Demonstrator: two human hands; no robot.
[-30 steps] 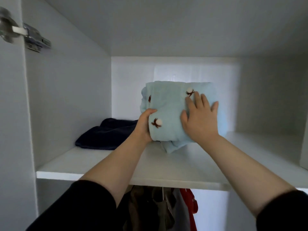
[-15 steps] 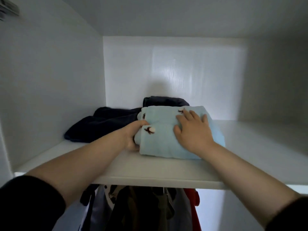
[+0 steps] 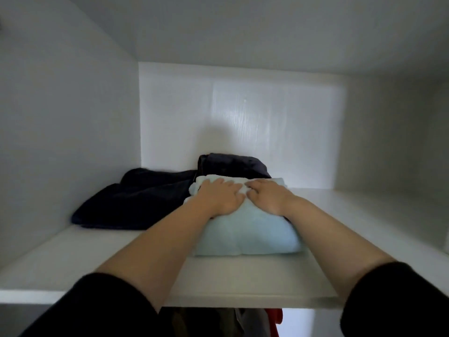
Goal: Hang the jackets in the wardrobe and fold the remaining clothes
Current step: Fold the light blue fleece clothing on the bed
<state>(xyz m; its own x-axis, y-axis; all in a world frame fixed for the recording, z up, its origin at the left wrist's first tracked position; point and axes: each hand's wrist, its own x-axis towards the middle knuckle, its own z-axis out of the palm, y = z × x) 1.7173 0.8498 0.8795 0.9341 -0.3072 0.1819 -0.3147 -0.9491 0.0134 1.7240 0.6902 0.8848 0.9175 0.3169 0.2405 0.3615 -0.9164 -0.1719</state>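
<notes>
in the centre of the frame, the folded pale blue fleece garment [image 3: 245, 235] lies on the white wardrobe shelf [image 3: 73, 261]. the left hand [image 3: 220, 197] and right hand [image 3: 267, 197] press flat on top, fingers spread. folded dark navy clothes [image 3: 136, 200] sit just beside it, centre left.

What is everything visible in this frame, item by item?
Light blue folded garment: one, light blue, centre of the shelf, near its front edge.
Spread dark garment: one, navy, left on the shelf.
Folded dark garment: one, navy, behind the blue one.
Shelf: one, white, upper wardrobe compartment.
Hanging clothes: several, dark plus one red, below the shelf, mostly hidden.
Sleeves: two, black, bottom corners.
Left hand: fingers flat on the blue garment.
Right hand: beside it, pressing the same garment.
</notes>
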